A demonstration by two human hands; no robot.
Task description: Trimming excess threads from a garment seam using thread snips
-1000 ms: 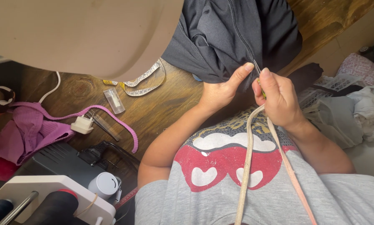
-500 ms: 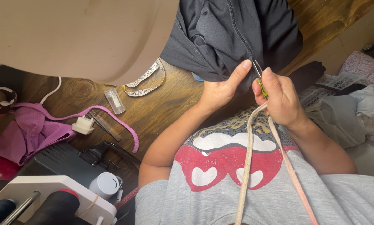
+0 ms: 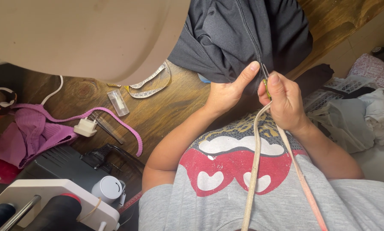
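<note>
Dark garment (image 3: 243, 38) at upper centre: our left hand (image 3: 226, 92) pinches it, our right hand (image 3: 286, 102) grips a seam ripper (image 3: 265, 79); clear packet (image 3: 118, 102) left.

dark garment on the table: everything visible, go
The dark garment is charcoal-grey knit-looking fabric, bunched and folded on the wooden table, with a zipper or seam line running down its middle. The left hand pinches its lower edge with the thumb up; the right hand holds a thin tool at that seam.
</note>
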